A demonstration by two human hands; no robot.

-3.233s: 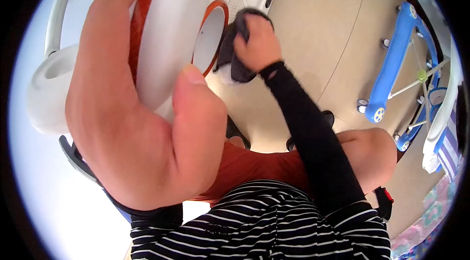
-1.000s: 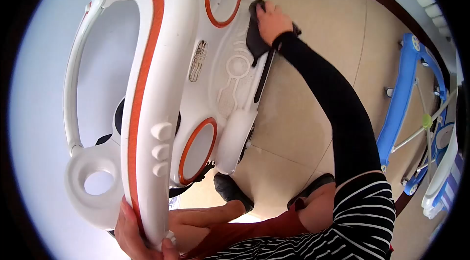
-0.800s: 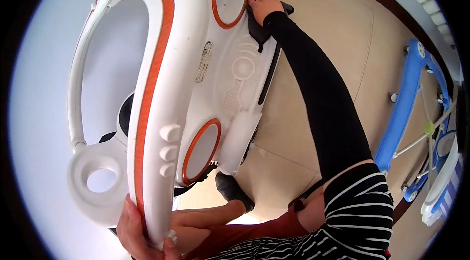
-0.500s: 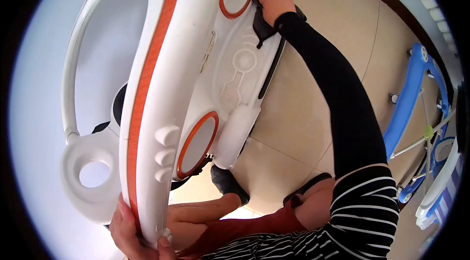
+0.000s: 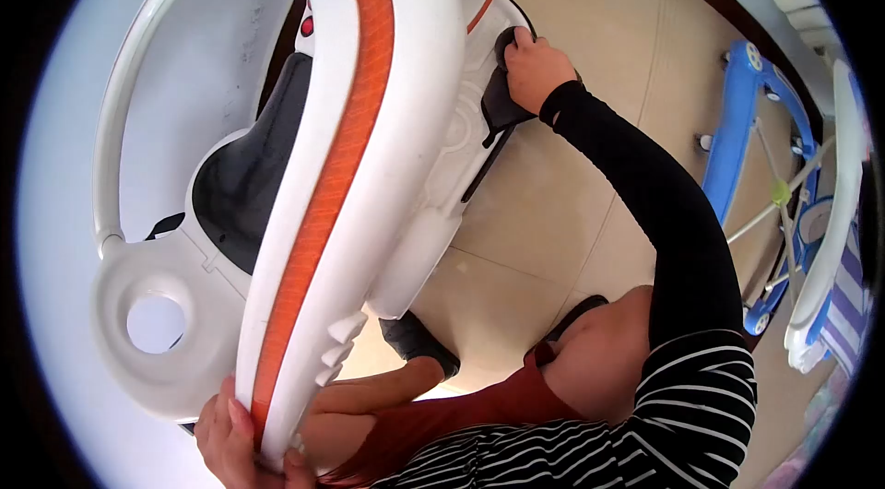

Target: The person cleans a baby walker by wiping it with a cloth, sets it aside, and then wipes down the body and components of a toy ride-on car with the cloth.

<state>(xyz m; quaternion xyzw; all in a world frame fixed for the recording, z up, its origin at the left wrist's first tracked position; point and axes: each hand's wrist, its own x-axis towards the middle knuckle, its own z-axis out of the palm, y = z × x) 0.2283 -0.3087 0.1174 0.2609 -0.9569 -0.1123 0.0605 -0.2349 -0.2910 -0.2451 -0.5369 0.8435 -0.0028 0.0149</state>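
Note:
A white ride-on toy car (image 5: 396,111) with an orange stripe fills the left and middle of the view, tilted so its black seat (image 5: 249,176) faces left. My left hand (image 5: 235,443) has its fingers wrapped round the near end of the white body. On the far right edge of the car, my right hand (image 5: 539,70) presses a black cloth (image 5: 505,106) against the lower side. Its fingers are curled over the cloth. Part of the underside and the far end of the car are hidden or out of view.
A blue folding frame on small wheels (image 5: 733,129) stands to the right, with striped fabric (image 5: 843,295) beside it. Beige floor tiles (image 5: 544,222) lie between it and the car. My knee and black shoe (image 5: 419,341) are close to the car's near end.
The toy car has tipped, so more of its black seat shows and less of its underside. My right hand has come nearer with the cloth. My left hand keeps its hold.

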